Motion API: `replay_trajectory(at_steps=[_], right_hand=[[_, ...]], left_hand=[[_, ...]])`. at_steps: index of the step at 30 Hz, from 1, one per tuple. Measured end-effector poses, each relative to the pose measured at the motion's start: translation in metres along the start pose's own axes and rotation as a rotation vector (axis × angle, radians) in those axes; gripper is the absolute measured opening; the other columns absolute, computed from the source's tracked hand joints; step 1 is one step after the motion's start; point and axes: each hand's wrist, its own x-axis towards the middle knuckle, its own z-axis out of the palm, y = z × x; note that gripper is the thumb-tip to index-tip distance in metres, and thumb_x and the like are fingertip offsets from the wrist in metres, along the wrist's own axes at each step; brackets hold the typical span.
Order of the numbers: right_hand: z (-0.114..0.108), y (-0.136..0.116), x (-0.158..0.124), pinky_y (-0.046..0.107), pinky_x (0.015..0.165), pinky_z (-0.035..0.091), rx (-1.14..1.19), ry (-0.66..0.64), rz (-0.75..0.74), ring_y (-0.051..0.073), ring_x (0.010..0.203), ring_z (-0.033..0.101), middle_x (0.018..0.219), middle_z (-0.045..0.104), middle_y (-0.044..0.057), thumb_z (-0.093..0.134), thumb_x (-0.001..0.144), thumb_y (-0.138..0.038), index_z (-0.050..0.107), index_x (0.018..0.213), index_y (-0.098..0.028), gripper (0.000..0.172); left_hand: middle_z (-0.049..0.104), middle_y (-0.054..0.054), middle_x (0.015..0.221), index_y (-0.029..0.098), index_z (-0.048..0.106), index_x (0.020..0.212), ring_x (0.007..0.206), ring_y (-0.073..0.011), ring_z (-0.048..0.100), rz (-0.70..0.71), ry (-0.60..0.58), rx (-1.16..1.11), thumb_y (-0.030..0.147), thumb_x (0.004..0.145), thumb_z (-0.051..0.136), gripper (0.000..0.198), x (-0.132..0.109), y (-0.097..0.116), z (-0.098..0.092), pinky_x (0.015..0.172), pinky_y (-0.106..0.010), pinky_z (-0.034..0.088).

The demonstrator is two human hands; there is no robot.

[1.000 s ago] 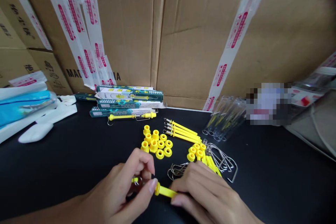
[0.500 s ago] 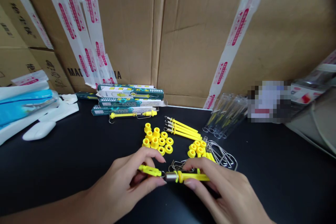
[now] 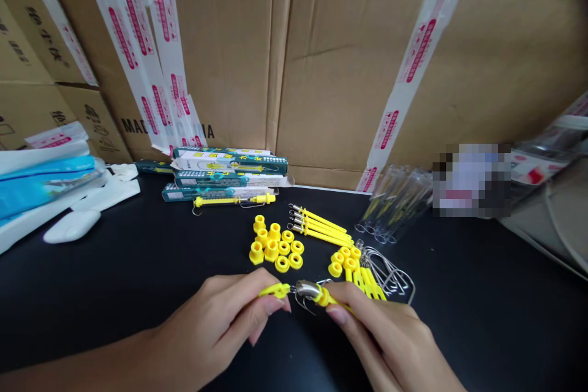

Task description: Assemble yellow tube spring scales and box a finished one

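My left hand (image 3: pixel 229 324) pinches a small yellow plastic piece (image 3: pixel 274 291) between thumb and fingertips. In my right hand (image 3: pixel 381 331), closed around its yellow shaft, is a yellow rod with a silver spring end (image 3: pixel 309 289). The yellow piece meets the loop at the spring's tip; whether they are hooked together I cannot tell. The spring bends slightly. Small wire hooks (image 3: pixel 305 303) lie just behind it, partly covered. Beyond my hands sit several yellow collars and rings (image 3: pixel 272 249). Similar yellow rods with spring ends (image 3: pixel 321 226) lie in a row farther back.
Yellow caps and slotted pieces (image 3: pixel 351 263) lie beside large wire hooks (image 3: pixel 390 272) on the right. Clear tubes (image 3: pixel 390 202) lean behind them. An assembled spring scale (image 3: pixel 234 200) rests before stacked green boxes (image 3: pixel 225 177). A white case (image 3: pixel 72 226) is at left; cardboard (image 3: pixel 229 61) walls the back.
My left hand has turned and tilted the yellow piece at the spring's loop. The rod's spring end has risen slightly and now bends, with its shaft angled down toward my right hand.
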Motion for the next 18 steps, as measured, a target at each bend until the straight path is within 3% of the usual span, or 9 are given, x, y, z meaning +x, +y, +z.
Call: replay_trajectory(at_steps=[4, 9, 13, 18], right_hand=[[0.0006, -0.0012, 0.0011, 0.023, 0.063, 0.060, -0.018, 0.014, -0.050, 0.016, 0.068, 0.074, 0.082, 0.075, 0.002, 0.039, 0.110, -0.020, 0.060, 0.105, -0.023, 0.022], [0.0072, -0.0018, 0.0012, 0.025, 0.085, 0.063, -0.001, -0.042, -0.103, 0.018, 0.095, 0.078, 0.108, 0.079, 0.008, 0.039, 0.112, -0.025, 0.052, 0.138, -0.022, 0.029], [0.0073, -0.0034, 0.0028, 0.025, 0.087, 0.063, 0.043, -0.081, -0.110, 0.019, 0.096, 0.078, 0.108, 0.079, 0.006, 0.042, 0.112, -0.029, 0.055, 0.135, -0.025, 0.027], [0.0087, -0.0061, 0.0009, 0.021, 0.085, 0.061, 0.140, -0.088, -0.105, 0.016, 0.091, 0.078, 0.110, 0.079, 0.004, 0.046, 0.111, -0.027, 0.053, 0.133, -0.026, 0.022]], left_hand=[[0.058, 0.006, 0.072, 0.022, 0.055, 0.081, 0.065, -0.0100, 0.059, 0.062, 0.018, 0.006, 0.022, 0.108, 0.039, 0.031, 0.0010, -0.0008, 0.0010, 0.067, -0.017, 0.045], [0.060, 0.004, 0.076, 0.023, 0.057, 0.087, 0.069, -0.0115, 0.059, 0.077, 0.061, 0.027, 0.017, 0.106, 0.040, 0.026, -0.0005, -0.0025, 0.0016, 0.068, -0.019, 0.046], [0.065, 0.005, 0.085, 0.027, 0.063, 0.110, 0.073, -0.0117, 0.062, -0.007, 0.065, -0.016, 0.022, 0.107, 0.046, 0.019, -0.0030, -0.0033, 0.0037, 0.070, -0.019, 0.047], [0.067, 0.003, 0.104, 0.028, 0.062, 0.112, 0.073, -0.0110, 0.062, -0.110, 0.158, -0.111, 0.031, 0.103, 0.058, 0.010, -0.0046, -0.0081, 0.0079, 0.069, -0.021, 0.049]])
